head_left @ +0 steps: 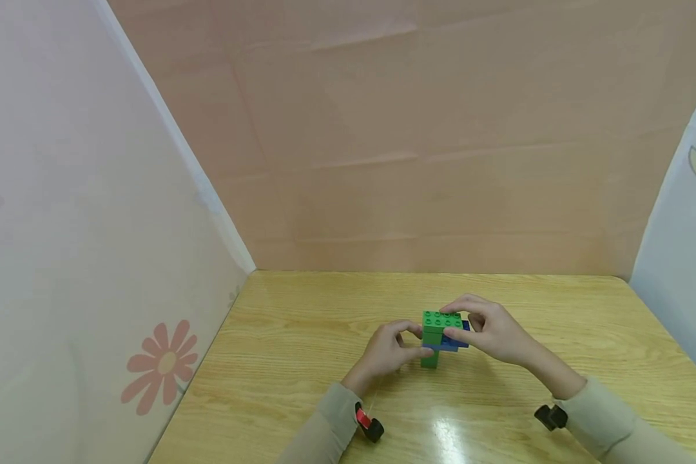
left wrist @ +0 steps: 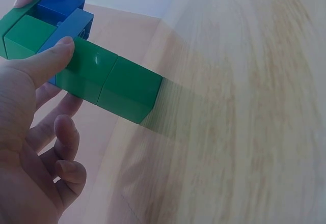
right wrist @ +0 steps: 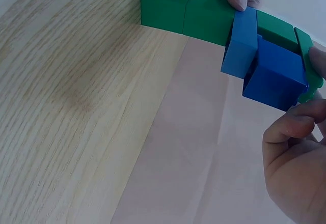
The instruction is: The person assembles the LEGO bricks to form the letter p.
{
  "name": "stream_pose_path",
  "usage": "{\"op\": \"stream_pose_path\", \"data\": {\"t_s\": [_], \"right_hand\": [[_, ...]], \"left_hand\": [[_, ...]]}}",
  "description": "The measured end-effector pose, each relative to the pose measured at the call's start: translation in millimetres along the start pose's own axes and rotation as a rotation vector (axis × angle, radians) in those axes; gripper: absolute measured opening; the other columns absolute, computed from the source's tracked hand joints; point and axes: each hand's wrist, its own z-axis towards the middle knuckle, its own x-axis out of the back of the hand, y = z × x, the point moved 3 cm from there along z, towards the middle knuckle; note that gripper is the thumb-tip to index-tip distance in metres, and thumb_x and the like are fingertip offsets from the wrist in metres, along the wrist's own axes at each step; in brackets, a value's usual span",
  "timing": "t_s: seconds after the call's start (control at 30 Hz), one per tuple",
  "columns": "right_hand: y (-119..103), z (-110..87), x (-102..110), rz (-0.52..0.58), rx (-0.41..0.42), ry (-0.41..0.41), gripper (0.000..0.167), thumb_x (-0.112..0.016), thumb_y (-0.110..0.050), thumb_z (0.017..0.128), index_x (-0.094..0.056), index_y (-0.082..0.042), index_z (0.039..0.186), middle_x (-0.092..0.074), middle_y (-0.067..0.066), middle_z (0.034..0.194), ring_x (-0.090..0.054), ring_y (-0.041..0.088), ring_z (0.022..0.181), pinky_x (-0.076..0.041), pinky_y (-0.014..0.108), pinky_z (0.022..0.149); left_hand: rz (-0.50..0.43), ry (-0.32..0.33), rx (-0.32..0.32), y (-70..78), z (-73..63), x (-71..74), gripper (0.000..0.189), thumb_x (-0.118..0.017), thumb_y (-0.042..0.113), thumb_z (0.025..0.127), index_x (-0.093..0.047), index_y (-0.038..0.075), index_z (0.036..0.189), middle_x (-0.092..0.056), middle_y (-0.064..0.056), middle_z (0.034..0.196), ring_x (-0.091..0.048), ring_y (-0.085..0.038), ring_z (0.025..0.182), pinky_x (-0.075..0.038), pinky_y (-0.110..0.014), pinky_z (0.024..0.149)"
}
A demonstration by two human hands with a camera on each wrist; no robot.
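Two hands work one block tower (head_left: 439,338) standing mid-table (head_left: 301,335). Left hand (head_left: 387,351) pinches the green column, thumb (left wrist: 43,63) pressed flat on its side. Right hand (head_left: 495,332) pinches the green top plate (head_left: 441,319) above the blue bricks (right wrist: 267,63). Judgement: brace low, press straight down to avoid tilting.

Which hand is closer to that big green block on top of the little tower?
The right hand. Its fingers curl over the top green block, touching it. The left hand pinches the green column lower down, below that block.
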Motion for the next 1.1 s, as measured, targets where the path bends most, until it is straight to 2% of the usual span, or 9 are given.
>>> {"op": "stream_pose_path", "data": {"t_s": [0.5,0.7,0.93,1.1], "right_hand": [[0,-0.4,-1,-0.028,0.054,0.016,0.041,-0.085,-0.002,0.085,-0.073,-0.017,0.122,-0.064,-0.005,0.105,-0.037,0.005,0.058,-0.037,0.024,0.049],[0,-0.9,0,-0.047,0.063,0.017,0.041,-0.085,-0.004,0.086,-0.073,-0.017,0.122,-0.064,-0.006,0.106,-0.037,0.005,0.059,-0.037,0.023,0.049],[3,-2.0,2,-0.092,0.061,0.012,0.039,-0.085,-0.012,0.087,-0.072,-0.021,0.123,-0.067,-0.009,0.111,-0.038,0.002,0.058,-0.038,0.021,0.049],[9,-9.1,7,-0.097,0.015,0.007,0.048,-0.087,-0.019,0.087,-0.068,-0.021,0.131,-0.067,-0.006,0.120,-0.034,-0.001,0.052,-0.036,0.022,0.045]], "left_hand": [[-0.019,0.007,0.035,-2.2,-0.2,-0.8,0.027,-0.086,0.037,0.088,-0.075,0.029,0.111,-0.068,0.019,0.105,-0.049,-0.009,0.048,-0.046,-0.027,0.043],[-0.005,0.004,0.018,-3.4,-0.3,-1.7,0.028,-0.085,0.037,0.088,-0.074,0.028,0.112,-0.068,0.019,0.107,-0.047,-0.007,0.049,-0.044,-0.025,0.043],[0.009,0.015,0.011,-2.9,-1.2,-2.9,0.029,-0.085,0.038,0.088,-0.074,0.029,0.113,-0.067,0.019,0.108,-0.047,-0.007,0.050,-0.045,-0.025,0.045],[0.028,0.023,-0.003,-3.7,-2.4,-5.1,0.032,-0.086,0.038,0.087,-0.074,0.030,0.116,-0.067,0.019,0.107,-0.049,-0.006,0.058,-0.046,-0.024,0.050]]}}
